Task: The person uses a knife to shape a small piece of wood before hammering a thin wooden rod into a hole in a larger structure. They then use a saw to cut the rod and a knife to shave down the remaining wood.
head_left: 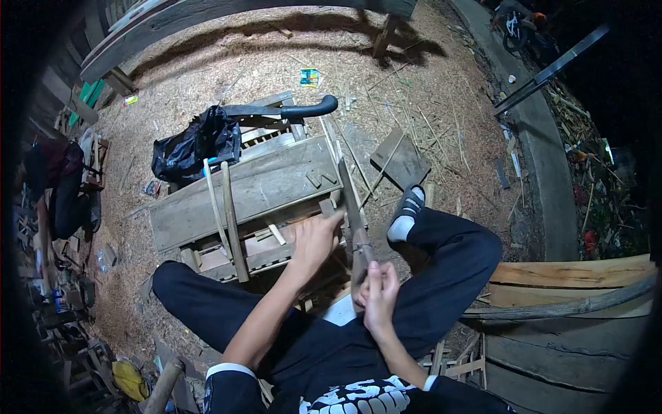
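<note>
My right hand (378,295) is closed round the handle of a long knife (356,217), whose dark blade points away from me along the bench's right end. My left hand (316,241) is bent beside the blade, thumb towards it; its fingers are curled and what they hold is hidden. A small wood piece (327,207) shows just beyond the left hand. Before me stands a low wooden bench (234,203) with two curved sticks (231,221) leaning on it and short wood pieces (321,179) on its top.
A black plastic bag (196,146) and a tool with a black curved handle (310,109) lie at the bench's far side. A square board (401,159) rests on the shavings-covered ground near my foot. Planks (565,345) are at right; another person (65,186) is at left.
</note>
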`<state>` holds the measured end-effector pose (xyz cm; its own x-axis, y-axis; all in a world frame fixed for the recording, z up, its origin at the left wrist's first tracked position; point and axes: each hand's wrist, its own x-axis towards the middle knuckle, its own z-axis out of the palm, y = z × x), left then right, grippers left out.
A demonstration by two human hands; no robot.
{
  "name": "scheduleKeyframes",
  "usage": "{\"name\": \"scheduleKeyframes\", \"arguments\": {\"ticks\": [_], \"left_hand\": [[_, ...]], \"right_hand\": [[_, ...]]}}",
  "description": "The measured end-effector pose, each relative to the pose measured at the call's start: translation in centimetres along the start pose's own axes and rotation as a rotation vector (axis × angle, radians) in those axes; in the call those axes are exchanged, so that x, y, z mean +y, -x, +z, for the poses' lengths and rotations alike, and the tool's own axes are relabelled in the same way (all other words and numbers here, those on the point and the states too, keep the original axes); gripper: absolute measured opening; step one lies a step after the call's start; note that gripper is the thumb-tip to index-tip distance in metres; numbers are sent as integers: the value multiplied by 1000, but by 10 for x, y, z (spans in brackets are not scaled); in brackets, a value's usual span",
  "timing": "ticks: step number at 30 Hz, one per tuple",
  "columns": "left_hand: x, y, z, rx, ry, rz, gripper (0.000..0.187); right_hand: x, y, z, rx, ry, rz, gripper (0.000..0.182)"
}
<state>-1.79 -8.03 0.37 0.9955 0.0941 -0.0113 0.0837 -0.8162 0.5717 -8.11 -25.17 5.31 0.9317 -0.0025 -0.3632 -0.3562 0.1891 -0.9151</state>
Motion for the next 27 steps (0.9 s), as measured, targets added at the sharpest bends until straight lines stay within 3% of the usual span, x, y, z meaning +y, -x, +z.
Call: {"name": "scheduleKeyframes", "arguments": {"ticks": [3,8,9,15,18,20,24,27], "left_hand": [[5,10,7,58,-115,42,49],[5,15,8,7,-22,-10,55],[9,21,9,100,-142,75,54],[13,24,23,18,-106,-25,55],[10,28,19,53,-24,32,51],[21,27,4,180,150,51,34],[4,16,-26,305,140,107,18],[-6,17,-66,433,69,210,18]], "right_hand": [[-5,-8,1,16,-22,30,33],[6,-21,7,17,-2,7,33],[5,-19,8,-3,11,-3,34],[16,-29,4,53,-92,12,33],[18,-23,-3,38,-84,-87,30],[12,-19,-4,1,-67,-157,29],[-7,-25,0,-68,49,-321,28],[-11,-38,12,-66,127,-396,29]]}}
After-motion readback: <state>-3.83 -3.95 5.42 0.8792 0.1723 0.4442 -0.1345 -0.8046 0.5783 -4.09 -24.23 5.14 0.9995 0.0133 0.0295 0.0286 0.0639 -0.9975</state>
